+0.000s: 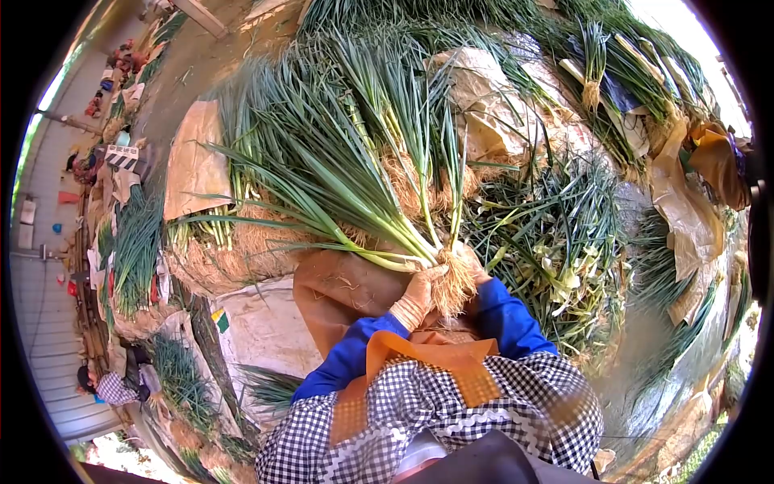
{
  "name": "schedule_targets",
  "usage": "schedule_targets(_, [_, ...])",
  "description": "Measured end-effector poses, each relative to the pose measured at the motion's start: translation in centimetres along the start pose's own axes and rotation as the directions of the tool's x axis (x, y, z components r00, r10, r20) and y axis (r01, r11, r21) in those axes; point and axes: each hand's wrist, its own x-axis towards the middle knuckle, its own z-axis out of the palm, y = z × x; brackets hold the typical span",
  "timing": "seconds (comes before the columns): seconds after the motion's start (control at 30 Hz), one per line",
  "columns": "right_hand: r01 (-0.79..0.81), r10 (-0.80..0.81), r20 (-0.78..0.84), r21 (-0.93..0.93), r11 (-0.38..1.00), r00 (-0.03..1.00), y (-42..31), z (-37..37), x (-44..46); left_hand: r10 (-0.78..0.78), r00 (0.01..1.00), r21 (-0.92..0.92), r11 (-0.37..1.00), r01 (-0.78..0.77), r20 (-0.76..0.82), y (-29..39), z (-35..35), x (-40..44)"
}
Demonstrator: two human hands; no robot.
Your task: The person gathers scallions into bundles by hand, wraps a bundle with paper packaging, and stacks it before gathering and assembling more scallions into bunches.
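Head view: the left grip (415,298), in a tan glove, closes around the root end of one bunch of long green leafy stalks with pale stringy roots (403,230), above a brown apron-covered lap (347,278). The right grip (477,268) touches the roots' other side, fingers hidden, closure unclear. One whitish sheet (270,335) covers ground nearby; corrugated pale wall (48,323) stands left, near one person in checks (117,389).
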Motion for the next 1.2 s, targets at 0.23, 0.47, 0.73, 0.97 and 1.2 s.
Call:
schedule_targets(0.23, [-0.117,0.130,-0.010,0.378,0.918,0.991,-0.1,-5.0,7.5,-0.001,1.000,0.003,1.000,0.001,0.029,0.3,0.8,-0.5])
schedule_targets(0.47, [-0.368,0.269,0.266,0.472,0.801,0.926,1.0,-1.9,3.2,0.059,0.998,0.020,0.998,-0.059,-0.008,-0.3,0.1,0.3])
schedule_targets(0.73, [-0.179,0.456,0.030,-0.896,0.407,0.889,2.2,-8.2,-5.9,0.157,0.984,0.068,0.986,-0.152,-0.079,0.0,0.2,0.9])
schedule_targets(0.97, [0.165,-0.417,0.080,-0.971,0.173,0.905,-8.4,-4.8,0.1,0.129,0.989,0.121,0.985,-0.120,-0.074,0.2,1.8,0.0])
schedule_targets(1.2, [0.344,0.373,0.365,-0.931,0.125,0.853,-10.8,-1.6,7.9,0.247,0.963,0.301,0.931,-0.206,-0.105,-0.6,0.9,0.9])
